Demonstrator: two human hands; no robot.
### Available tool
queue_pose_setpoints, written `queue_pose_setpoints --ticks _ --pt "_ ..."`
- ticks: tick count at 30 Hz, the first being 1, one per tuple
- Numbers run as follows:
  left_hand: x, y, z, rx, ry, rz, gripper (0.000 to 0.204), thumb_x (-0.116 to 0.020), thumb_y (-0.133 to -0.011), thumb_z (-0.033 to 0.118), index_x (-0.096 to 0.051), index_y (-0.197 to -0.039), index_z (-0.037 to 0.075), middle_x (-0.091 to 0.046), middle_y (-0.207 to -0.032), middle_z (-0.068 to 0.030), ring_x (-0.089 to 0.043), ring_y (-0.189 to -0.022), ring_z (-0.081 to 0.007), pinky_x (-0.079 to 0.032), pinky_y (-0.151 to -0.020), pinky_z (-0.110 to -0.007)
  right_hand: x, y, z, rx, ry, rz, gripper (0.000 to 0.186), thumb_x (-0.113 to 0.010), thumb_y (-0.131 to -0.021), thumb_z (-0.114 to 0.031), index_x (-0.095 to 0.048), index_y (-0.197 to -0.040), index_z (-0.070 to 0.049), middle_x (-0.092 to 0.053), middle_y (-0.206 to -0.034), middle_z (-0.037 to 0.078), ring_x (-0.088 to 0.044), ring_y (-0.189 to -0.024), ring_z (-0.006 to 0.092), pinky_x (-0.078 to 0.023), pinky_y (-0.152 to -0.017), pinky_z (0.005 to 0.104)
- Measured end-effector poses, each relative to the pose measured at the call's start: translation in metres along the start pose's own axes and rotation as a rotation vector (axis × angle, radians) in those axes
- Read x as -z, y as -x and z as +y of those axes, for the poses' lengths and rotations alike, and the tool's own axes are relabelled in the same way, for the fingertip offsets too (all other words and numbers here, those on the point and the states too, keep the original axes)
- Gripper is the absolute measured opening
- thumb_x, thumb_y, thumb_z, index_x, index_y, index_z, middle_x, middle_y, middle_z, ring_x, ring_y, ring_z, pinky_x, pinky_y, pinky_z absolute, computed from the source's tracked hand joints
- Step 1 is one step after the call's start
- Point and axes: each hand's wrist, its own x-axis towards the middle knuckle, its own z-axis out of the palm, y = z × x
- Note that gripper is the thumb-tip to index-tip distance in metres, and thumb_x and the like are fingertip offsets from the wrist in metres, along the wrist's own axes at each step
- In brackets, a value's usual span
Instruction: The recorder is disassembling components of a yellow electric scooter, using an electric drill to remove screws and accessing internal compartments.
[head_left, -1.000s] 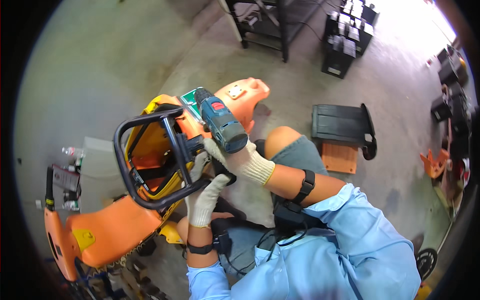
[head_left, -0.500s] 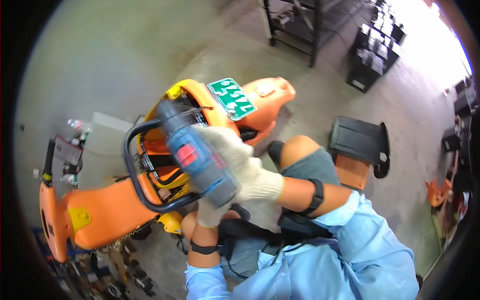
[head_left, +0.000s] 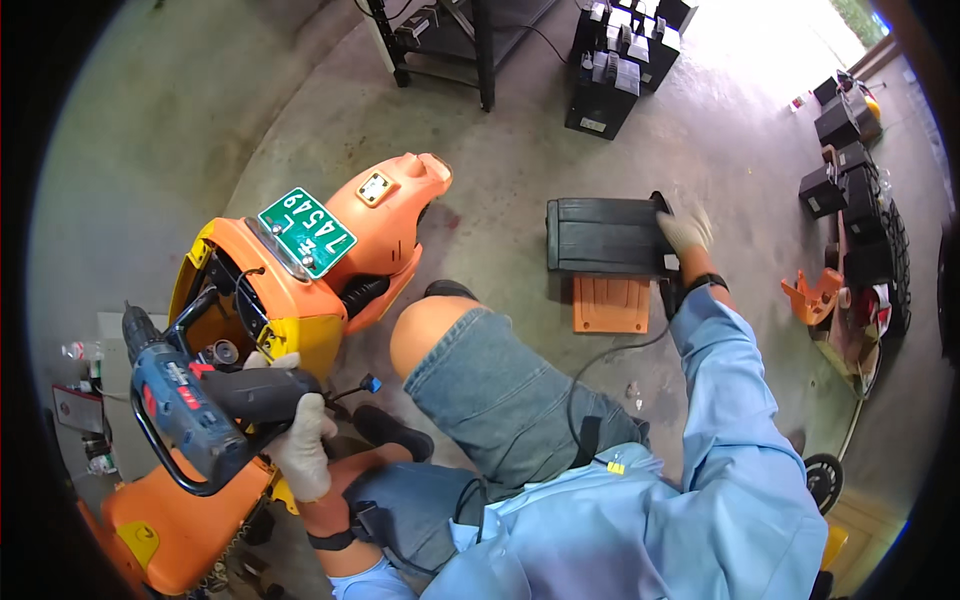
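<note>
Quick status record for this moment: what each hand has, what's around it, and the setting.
left hand: gloved left hand grips a blue cordless drill
right hand: gloved right hand reaches out to a dark ribbed plastic panel lying on the floor
near left hand: orange scooter body with green plate; black grab rail
near right hand: orange panel
posture: seated on concrete floor

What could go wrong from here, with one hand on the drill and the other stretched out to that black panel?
The left hand alone holds the blue cordless drill by the orange scooter body; its bit could mark the plastic. The right hand reaches far to the black panel, so balance may suffer. A loose blue connector dangles and could snag.
</note>
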Motion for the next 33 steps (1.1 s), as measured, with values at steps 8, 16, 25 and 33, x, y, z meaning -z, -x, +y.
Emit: queue_pose_setpoints --ticks 8,16,25,33 --pt "0.028 -0.002 -0.015 -0.027 -0.055 0.096 0.078 -0.072 -0.092 0.015 -0.033 -0.159 0.006 -0.065 -0.131 -0.0109 -0.046 -0.050 -0.0081 -0.041 -0.050 -0.022 -0.028 0.037 0.049 0.033 -0.324 -0.440 0.042 -0.076 -0.081 -0.036 -0.075 -0.100 0.001 -0.077 -0.093 0.021 -0.075 -0.094 0.0344 -0.057 -0.086 0.0447" --pt "0.017 -0.015 -0.014 0.049 -0.073 0.095 0.082 -0.073 -0.087 0.009 -0.033 -0.159 0.004 -0.063 -0.133 -0.0100 -0.051 -0.053 -0.0117 -0.045 -0.052 -0.024 0.024 0.050 -0.127 0.669 0.292 -0.016 0.025 -0.067 -0.090 -0.023 -0.068 -0.110 -0.007 -0.072 -0.114 0.019 -0.066 -0.114 0.0383 -0.053 -0.097 0.0475" --pt "0.050 -0.023 -0.045 0.018 0.038 0.126 0.087 -0.082 -0.082 0.018 -0.038 -0.155 0.002 -0.065 -0.131 -0.0090 -0.057 -0.121 -0.0188 -0.038 -0.114 -0.038 0.014 0.013 -0.169 0.852 0.377 0.351 0.018 -0.058 -0.095 -0.020 -0.065 -0.109 -0.010 -0.069 -0.103 0.012 -0.065 -0.105 0.0312 -0.052 -0.088 0.0456" --pt "0.041 -0.025 -0.030 0.027 0.080 0.122 0.086 -0.083 -0.083 0.017 -0.038 -0.156 0.008 -0.068 -0.126 -0.0096 -0.053 -0.055 -0.0115 -0.047 -0.055 -0.027 -0.031 0.043 -0.166 0.817 0.483 0.237 0.033 -0.055 -0.096 -0.018 -0.058 -0.128 -0.012 -0.070 -0.110 0.007 -0.065 -0.108 0.0240 -0.044 -0.094 0.0422"
